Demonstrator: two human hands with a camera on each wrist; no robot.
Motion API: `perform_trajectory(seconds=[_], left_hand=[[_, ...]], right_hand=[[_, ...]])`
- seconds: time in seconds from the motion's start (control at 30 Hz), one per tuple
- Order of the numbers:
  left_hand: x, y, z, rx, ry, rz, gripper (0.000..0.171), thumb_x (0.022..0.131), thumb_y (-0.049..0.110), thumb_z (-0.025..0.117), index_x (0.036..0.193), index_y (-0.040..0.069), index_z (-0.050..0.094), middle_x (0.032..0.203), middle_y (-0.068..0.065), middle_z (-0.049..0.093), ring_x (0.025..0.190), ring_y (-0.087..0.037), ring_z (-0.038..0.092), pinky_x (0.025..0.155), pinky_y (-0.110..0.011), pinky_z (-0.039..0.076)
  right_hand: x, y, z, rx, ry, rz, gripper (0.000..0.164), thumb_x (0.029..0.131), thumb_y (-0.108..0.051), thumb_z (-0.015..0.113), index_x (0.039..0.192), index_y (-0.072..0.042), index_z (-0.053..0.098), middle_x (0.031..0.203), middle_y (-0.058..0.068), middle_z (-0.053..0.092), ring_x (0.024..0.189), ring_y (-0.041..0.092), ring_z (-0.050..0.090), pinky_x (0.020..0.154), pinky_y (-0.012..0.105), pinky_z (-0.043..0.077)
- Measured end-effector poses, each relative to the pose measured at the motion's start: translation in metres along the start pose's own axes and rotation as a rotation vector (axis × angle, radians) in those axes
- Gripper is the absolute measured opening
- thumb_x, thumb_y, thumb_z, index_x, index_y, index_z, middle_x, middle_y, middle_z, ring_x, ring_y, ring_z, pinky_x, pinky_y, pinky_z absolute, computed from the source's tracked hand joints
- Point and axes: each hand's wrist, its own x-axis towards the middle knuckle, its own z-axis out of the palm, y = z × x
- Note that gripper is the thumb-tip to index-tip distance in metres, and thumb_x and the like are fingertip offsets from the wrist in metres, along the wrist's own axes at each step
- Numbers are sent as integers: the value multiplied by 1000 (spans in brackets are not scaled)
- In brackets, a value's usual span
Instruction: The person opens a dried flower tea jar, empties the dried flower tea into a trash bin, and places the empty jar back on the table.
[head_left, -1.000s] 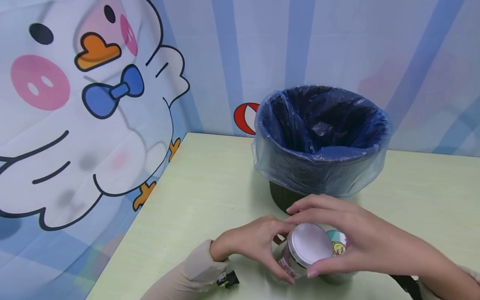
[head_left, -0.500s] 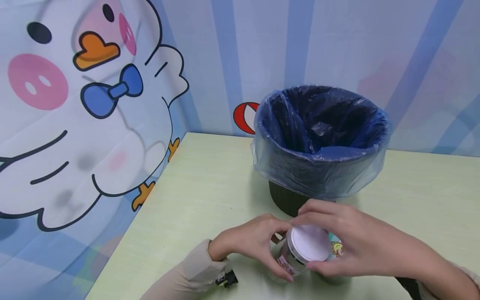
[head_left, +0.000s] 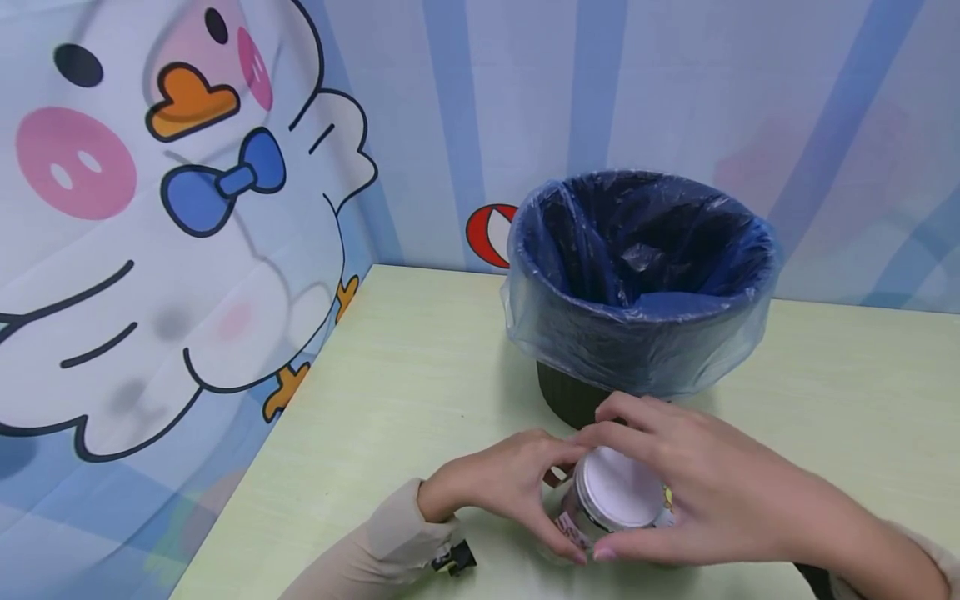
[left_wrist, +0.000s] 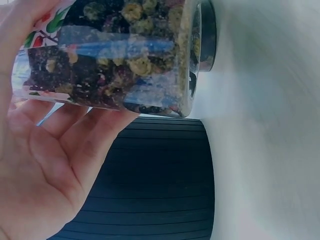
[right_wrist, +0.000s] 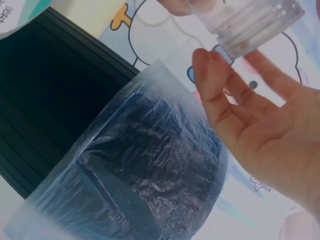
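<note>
My left hand (head_left: 510, 487) grips the side of a clear jar (left_wrist: 115, 60) filled with dried flower buds, its label showing red fruit and green leaves. The jar has a pale round lid (head_left: 621, 490), facing up towards the head camera. Around that lid my right hand (head_left: 720, 492) is curved, thumb at the near side and fingers at the far side. In the right wrist view a fingertip meets the edge of the clear top. A second container (right_wrist: 22, 15), white and teal, stands close by to the right; the right hand hides most of it in the head view.
Just behind the hands stands a dark ribbed bin (head_left: 573, 396) lined with a blue plastic bag (head_left: 637, 346) folded over its rim. The pale table (head_left: 420, 358) meets a cartoon-printed backdrop (head_left: 405, 125). A small black piece (head_left: 453, 558) sits at the left cuff.
My right hand has shifted around the lid, its thumb now lower and further left, covering more of the second container. The left hand and jar stay nearly still.
</note>
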Motion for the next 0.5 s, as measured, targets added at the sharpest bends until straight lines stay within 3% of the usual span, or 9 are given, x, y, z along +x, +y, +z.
perform_trajectory(seconds=[0.17,0.27,0.37,0.5], left_hand=[[-2,0,-1,-23,7,-1,61,67,29,94,116,13,62,102,9,68,91,10,59,75,-12,51],[-4,0,0,-42,9,-1,64,67,28,94,120,12,61,105,7,69,93,10,59,75,-12,51],[-5,-2,0,-49,19,11,65,66,27,94,120,13,62,105,6,69,93,11,58,75,-13,51],[-6,-3,1,-13,31,35,66,63,29,96,119,15,62,101,9,68,88,10,57,70,-14,52]], right_hand=[[0,2,1,57,-67,59,48,84,-55,75,121,-25,65,108,-18,54,78,-2,53,60,16,48],[0,5,1,92,-90,-6,47,83,-41,81,124,-27,63,114,-17,53,87,1,55,65,17,50],[0,8,0,116,-110,-100,58,78,-28,86,129,-32,59,123,-16,50,101,5,54,74,23,53],[0,7,0,115,-118,-159,71,79,-39,85,140,-34,51,136,-11,47,118,10,50,85,36,53]])
